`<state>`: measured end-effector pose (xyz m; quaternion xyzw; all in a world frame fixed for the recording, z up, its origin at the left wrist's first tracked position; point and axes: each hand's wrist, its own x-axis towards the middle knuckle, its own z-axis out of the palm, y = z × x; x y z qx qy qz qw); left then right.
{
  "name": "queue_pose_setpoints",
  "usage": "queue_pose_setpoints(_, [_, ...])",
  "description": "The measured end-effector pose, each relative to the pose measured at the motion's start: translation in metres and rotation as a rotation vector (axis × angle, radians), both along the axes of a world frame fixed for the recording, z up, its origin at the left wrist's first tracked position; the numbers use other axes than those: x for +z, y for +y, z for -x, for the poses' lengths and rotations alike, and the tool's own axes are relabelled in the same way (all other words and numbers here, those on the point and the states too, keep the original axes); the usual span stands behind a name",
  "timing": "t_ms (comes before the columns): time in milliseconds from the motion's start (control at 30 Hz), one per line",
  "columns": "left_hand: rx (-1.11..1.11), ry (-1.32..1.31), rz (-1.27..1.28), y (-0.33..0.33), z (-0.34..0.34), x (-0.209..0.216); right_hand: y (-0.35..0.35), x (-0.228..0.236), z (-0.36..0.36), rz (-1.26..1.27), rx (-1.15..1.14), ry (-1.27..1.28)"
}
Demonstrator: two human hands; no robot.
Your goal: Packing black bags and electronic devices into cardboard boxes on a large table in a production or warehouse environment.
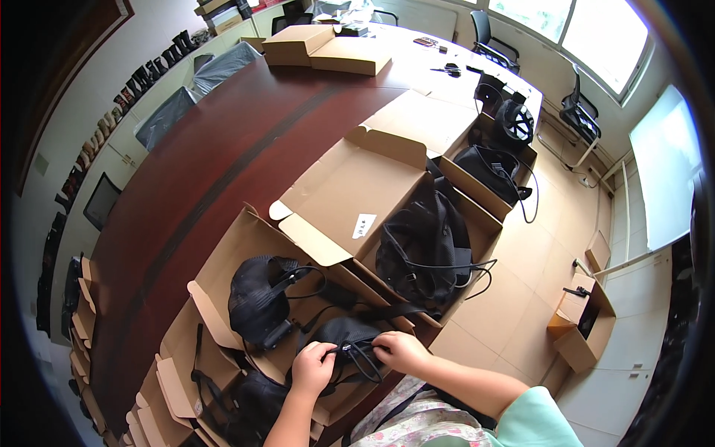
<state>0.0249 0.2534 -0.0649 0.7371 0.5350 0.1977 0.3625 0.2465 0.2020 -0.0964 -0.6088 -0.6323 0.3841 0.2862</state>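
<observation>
Both hands work at a black bag point(344, 328) lying in an open cardboard box point(231, 261) at the near table edge. My left hand point(314, 369) is closed, thumb and fingers pinching a black cable point(365, 365) at the bag's near side. A little to its right, my right hand point(402, 352) pinches another part of the black cable. The cable hangs in a loop between the two hands, by a small dark fitting too small to make out. In the same box, a black cap point(257, 302) with a wired device on it lies just beyond my left hand.
A second open box point(477, 231) to the right holds a black backpack point(421, 246) with cables. Beyond it, another box holds a black bag point(488, 171) and headgear point(514, 123). More boxes point(171, 387) line the near left. A closed carton point(328, 52) lies far on the table point(194, 171).
</observation>
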Motion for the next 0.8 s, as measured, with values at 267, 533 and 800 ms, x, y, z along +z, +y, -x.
queue_pose_setpoints(267, [-0.011,0.023,-0.090,-0.009,-0.018,0.003,0.003,-0.019,0.021,0.094,-0.190,-0.128])
queue_pose_setpoints(533, [-0.030,0.030,-0.152,-0.007,-0.021,-0.003,0.038,-0.028,0.020,0.442,-0.202,0.027])
queue_pose_setpoints(800, [0.005,-0.004,-0.128,0.004,-0.019,-0.006,0.042,-0.045,0.019,0.375,-0.205,0.195])
